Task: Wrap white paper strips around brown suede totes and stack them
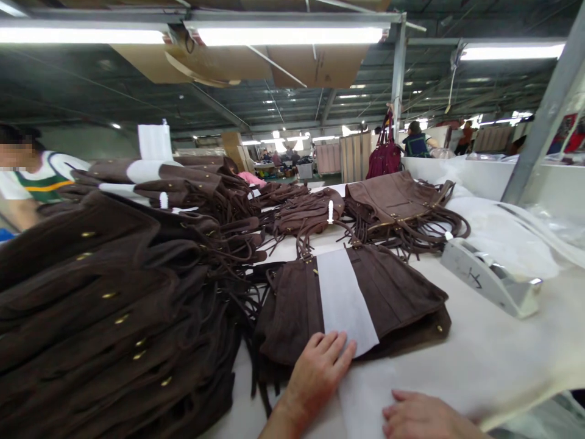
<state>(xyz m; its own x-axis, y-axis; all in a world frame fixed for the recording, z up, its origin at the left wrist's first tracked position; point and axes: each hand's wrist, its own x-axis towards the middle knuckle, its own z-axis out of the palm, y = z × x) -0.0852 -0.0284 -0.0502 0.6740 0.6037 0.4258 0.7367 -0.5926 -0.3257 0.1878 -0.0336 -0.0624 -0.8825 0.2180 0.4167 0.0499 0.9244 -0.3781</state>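
Note:
A dark brown bag point(397, 289) lies flat on the white table point(503, 341), with a white strip point(342, 292) across its middle. My left hand point(322, 364) rests on the strip's lower end and the bag's near edge, its fingers spread flat. To the right and nearer to me, my right hand point(423, 414) lies low over the table beside the strip's lower part, fingers extended and holding nothing; the frame's bottom edge cuts it off. The bag's handles extend away from me.
A tall stack of brown bags point(105, 317) fills the left side. More bags point(395, 198) lie behind. A tape dispenser point(491, 277) stands at the right, near clear plastic. A person point(43, 167) is at the far left, beyond the stack.

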